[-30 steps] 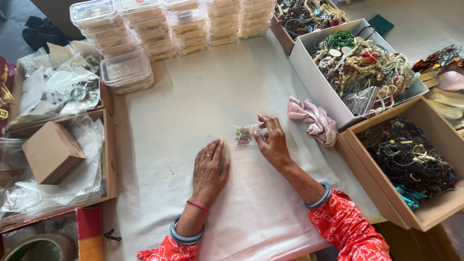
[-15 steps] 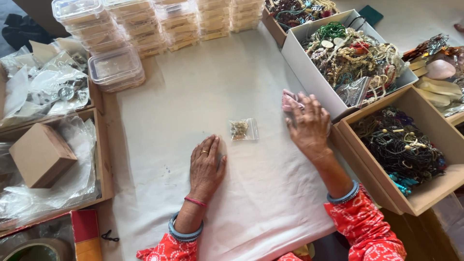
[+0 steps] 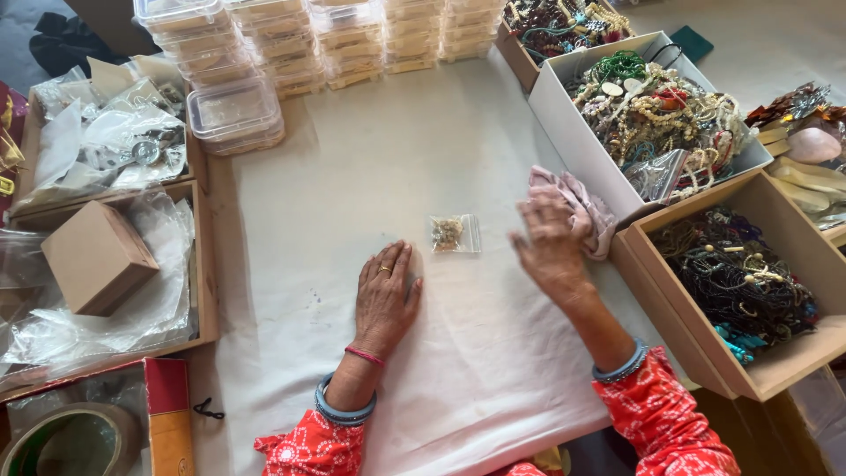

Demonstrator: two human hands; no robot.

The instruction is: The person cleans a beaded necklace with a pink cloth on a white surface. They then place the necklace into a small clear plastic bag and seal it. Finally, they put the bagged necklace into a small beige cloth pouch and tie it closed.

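Right hand (image 3: 548,240) fingers closed on the crumpled pink cloth (image 3: 577,207), left hand (image 3: 384,295) flat and open on the white sheet (image 3: 370,176), small clear bag (image 3: 455,234) of pale beads lying between them

Work surface ringed by boxes, hands at the near middle.

Left hand (image 3: 384,300) flat on the cloth-covered table (image 3: 397,159), palm down; small clear bag (image 3: 456,234) just beyond and to the right of it, apart from both hands. Right hand (image 3: 550,242) further right, at the crumpled cloth (image 3: 583,204), which lies against the box of mixed necklaces (image 3: 656,119). Nearer along the right edge, box of corded beads (image 3: 736,282). At the far edge, stacks of clear lidded containers (image 3: 291,48). Along the left, tray of plastic bags (image 3: 106,150) behind, tray with a small cardboard box (image 3: 97,257) in front of it, tape roll (image 3: 75,441) at the near left corner.
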